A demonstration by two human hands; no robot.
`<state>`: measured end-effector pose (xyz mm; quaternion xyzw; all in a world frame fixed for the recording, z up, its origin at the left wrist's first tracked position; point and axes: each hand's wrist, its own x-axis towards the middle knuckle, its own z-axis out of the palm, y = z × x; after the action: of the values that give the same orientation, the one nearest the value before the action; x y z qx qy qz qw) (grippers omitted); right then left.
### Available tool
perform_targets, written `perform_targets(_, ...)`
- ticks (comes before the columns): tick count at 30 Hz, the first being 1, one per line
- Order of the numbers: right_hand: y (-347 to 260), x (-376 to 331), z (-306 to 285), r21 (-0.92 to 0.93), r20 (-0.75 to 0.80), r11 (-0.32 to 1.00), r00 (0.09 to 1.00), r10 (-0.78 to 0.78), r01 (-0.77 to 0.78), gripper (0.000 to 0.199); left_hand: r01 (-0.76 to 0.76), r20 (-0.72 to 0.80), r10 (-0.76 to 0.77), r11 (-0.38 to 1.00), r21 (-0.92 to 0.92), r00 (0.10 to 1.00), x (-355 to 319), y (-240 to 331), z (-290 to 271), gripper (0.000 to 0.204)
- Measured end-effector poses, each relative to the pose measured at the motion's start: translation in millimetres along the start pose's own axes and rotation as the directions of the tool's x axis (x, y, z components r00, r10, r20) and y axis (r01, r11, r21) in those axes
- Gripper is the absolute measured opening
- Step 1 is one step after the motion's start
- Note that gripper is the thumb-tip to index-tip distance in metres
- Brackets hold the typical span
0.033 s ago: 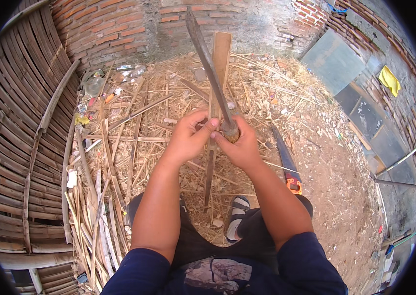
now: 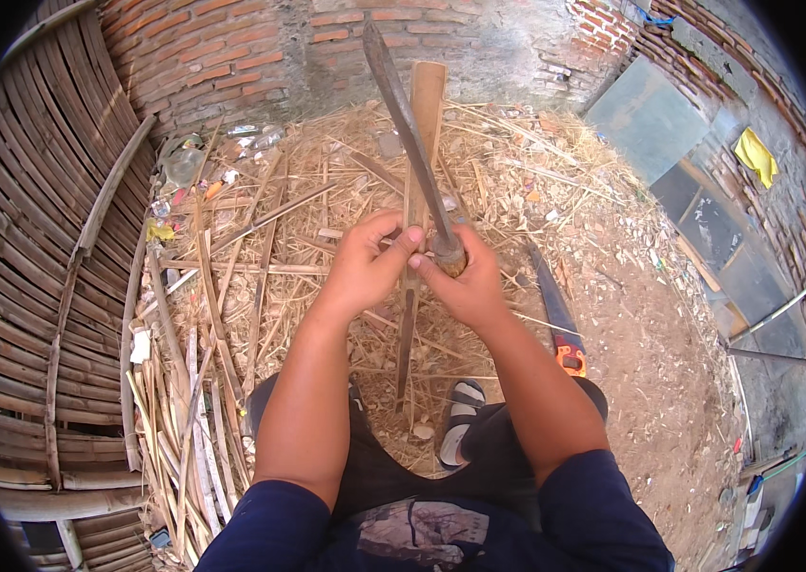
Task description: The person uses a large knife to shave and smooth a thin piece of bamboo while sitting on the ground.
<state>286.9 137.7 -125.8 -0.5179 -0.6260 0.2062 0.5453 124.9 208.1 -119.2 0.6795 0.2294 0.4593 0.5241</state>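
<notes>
My left hand [image 2: 367,265] is closed around the middle of a long, flat piece of wood or bamboo [image 2: 428,100]. It is wide and pale at its far end and tapers toward my knees. Beside it, my right hand [image 2: 471,286] is wrapped round the wooden handle of a machete [image 2: 409,133]. The dark blade slants up and to the left, passing over the wood. Both thumbs meet near the wood, close to the base of the blade. The fingers under the handle are mostly hidden.
A handsaw [image 2: 556,310] with an orange handle lies right of my right forearm. Split bamboo strips [image 2: 198,434] are heaped at the left, next to a slatted bamboo wall [image 2: 31,257]. Shavings cover the ground. A brick wall [image 2: 222,57] stands ahead; grey panels [image 2: 648,119] lean at the right.
</notes>
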Motion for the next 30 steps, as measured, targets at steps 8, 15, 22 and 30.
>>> perform_targets(8, 18, -14, -29, 0.091, -0.139, 0.994, 0.987, 0.076, -0.064, 0.028, -0.074, -0.313, 0.127, 0.981, 0.177, 0.941, 3, -2, 3, 0.021)
perform_targets(15, 54, -55, -61, 0.028, -0.118, 0.98, 0.973, 0.199, -0.197, 0.03, 0.006, -0.17, -0.01, 1.0, -0.025, 0.985, 17, -8, 16, 0.023)
perform_targets(22, 69, -65, -85, -0.033, 0.036, 0.963, 0.962, 0.269, -0.268, 0.042, -0.174, -0.351, 0.045, 0.922, -0.345, 0.935, 14, 46, 16, 0.05)
perform_targets(30, 83, -82, -129, 0.0, -0.071, 0.957, 0.955, 0.288, -0.289, 0.046, -0.382, -0.187, 0.335, 0.841, -0.383, 0.924, 4, 143, 9, 0.028)
